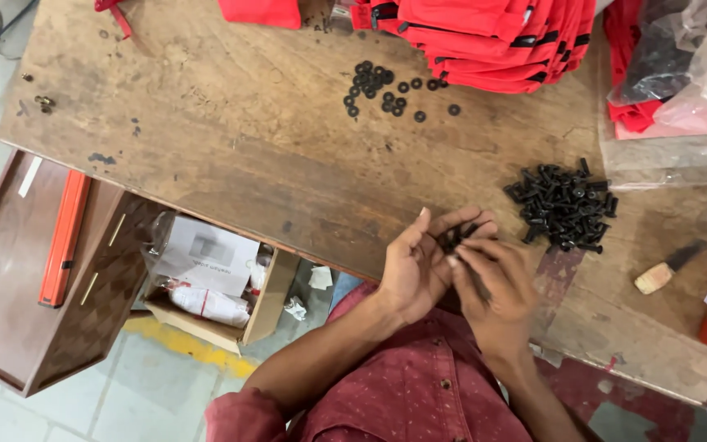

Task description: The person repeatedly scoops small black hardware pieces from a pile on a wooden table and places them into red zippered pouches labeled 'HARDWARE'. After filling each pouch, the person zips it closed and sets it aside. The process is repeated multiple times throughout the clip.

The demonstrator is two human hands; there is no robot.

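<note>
1. Working at the wooden surface's (231,139) near edge, left hand (413,270) cups small black screws (454,239) (count unclear).
2. Right hand (494,288) pinches one; screw pile (564,205) just beside, bare wood beyond.

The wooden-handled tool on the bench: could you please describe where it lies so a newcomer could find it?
On the worn wooden workbench, look right of the pile of black screws. The short tool with a pale wooden handle and dark blade lies alone there, the only pale wooden item.
</note>
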